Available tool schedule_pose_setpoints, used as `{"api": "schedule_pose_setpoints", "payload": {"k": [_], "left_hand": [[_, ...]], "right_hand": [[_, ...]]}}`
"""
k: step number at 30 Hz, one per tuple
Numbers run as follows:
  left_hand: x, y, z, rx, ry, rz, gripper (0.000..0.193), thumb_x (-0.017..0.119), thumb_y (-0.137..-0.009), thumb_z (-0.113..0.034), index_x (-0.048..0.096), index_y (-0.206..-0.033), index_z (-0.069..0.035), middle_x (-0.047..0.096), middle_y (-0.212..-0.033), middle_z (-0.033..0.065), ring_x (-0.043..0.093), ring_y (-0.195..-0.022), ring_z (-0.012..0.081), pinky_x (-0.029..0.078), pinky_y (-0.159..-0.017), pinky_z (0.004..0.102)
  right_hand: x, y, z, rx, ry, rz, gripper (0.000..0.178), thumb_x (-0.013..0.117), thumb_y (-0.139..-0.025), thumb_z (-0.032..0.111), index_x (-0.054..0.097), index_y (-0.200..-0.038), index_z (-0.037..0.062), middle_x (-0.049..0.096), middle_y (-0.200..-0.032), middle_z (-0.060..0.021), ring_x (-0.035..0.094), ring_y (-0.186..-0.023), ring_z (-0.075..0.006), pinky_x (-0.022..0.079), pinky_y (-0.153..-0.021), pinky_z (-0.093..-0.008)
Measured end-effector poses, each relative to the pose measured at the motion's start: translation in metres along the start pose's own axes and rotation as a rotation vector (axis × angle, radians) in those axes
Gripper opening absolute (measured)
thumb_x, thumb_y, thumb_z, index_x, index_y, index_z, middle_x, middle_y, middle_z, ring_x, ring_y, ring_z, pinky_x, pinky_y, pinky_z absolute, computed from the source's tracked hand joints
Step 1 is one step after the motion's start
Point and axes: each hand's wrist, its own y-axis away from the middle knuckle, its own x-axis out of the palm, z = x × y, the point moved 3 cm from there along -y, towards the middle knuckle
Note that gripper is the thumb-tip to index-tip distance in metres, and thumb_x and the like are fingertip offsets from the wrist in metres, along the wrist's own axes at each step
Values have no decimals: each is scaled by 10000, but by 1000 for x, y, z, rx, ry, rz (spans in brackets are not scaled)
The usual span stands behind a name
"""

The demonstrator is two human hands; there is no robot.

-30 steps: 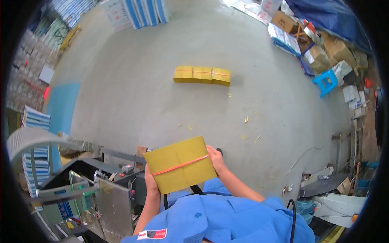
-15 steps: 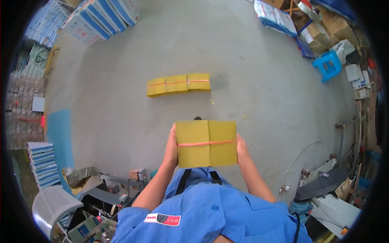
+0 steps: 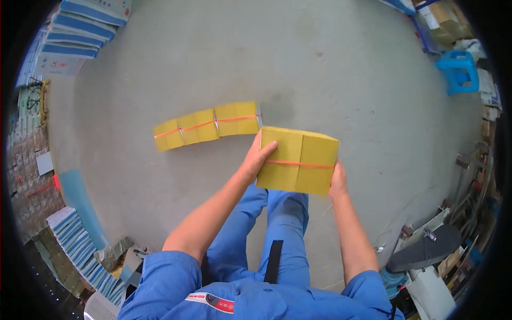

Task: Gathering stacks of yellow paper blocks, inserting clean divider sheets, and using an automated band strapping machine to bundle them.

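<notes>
Obscuring left grip [image 3: 257,159] partly: yellow bundle [image 3: 298,160]

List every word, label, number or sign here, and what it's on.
Blue shirt: red-and-white chest label, print too small to read.
White-and-blue packages, upper left: markings too blurred to read.
Held yellow bundle and yellow floor bundles: no print visible.

A blue stool [image 3: 460,72] stands on the grey floor [image 3: 341,64], cardboard boxes [image 3: 445,18] just past it, I see. Well this side of the stool sits a dark rounded panel [image 3: 426,249]. Far across from it are blue-striped packs [image 3: 77,26], a white sheet [image 3: 45,163] and a blue floor patch [image 3: 82,200].
</notes>
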Motion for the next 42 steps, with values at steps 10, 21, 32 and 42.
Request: {"api": "schedule_pose_setpoints", "payload": {"k": [10,21,32,42], "left_hand": [[-68,-219,115,-175,89,-246,612,637,-909,-310,378,-1410,-73,528,-1314,119,526,-1184,232,443,-985,383],[-103,-242,182,-168,-762,-565,602,682,-818,-235,439,-1304,24,594,-1196,279,580,-1103,423,466,-933,437],[-98,-223,193,-199,-520,-501,589,658,-794,-159,465,-1338,-40,588,-1255,227,554,-1175,376,442,-979,423],[-90,-203,177,99,-806,-540,738,641,-819,-159,320,-1449,52,446,-1415,255,446,-1307,364,364,-1077,415]], "right_hand": [[-19,-251,-41,-86,177,68,457,387,-1044,358,525,-1315,17,583,-1241,-95,554,-1139,-177,454,-959,-316],[-19,-344,-118,-118,401,-63,528,415,-1028,341,403,-1451,25,500,-1405,-120,453,-1291,-209,344,-1074,-323],[-24,-337,-120,-44,450,-38,531,493,-1000,289,391,-1464,53,533,-1371,-107,497,-1241,-219,381,-1040,-331],[-6,-341,-116,-57,923,-90,529,470,-1003,279,359,-1465,46,492,-1423,-151,457,-1311,-245,366,-1063,-355]]}}
